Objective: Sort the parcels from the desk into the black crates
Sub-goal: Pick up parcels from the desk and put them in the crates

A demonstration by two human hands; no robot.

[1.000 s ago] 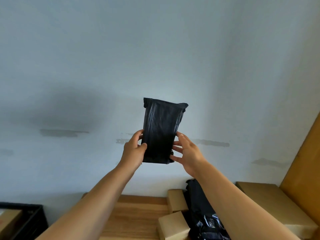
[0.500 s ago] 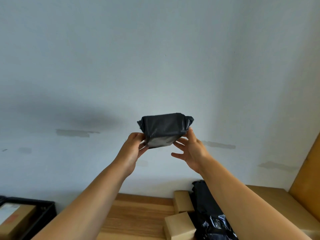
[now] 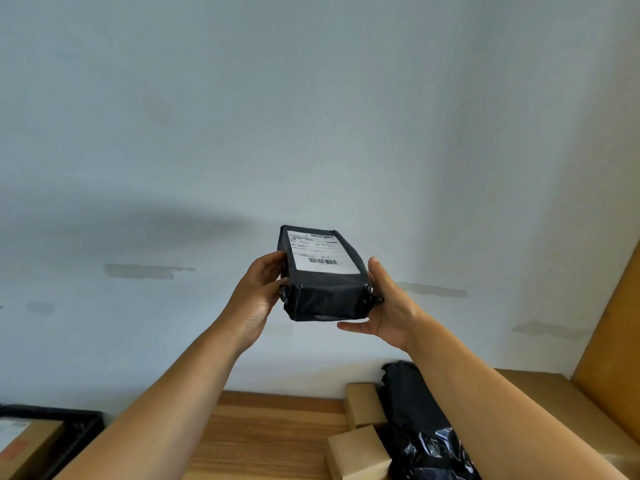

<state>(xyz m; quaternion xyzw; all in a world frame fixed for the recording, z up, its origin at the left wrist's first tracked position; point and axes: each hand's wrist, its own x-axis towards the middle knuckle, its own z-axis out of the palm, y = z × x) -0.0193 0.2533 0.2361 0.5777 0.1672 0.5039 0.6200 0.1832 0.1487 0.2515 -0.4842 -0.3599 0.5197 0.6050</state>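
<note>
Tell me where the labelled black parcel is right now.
In the head view, centre frame, the black parcel is held up before the wall between the left hand and right hand, above the desk.

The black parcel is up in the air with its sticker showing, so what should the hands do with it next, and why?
Probably carry the black parcel down and leftward toward the black crate. The left hand and right hand hold it above the desk with its white label facing up, so it looks ready to sort. That crate, already holding a cardboard box, is the only one in view.
</note>
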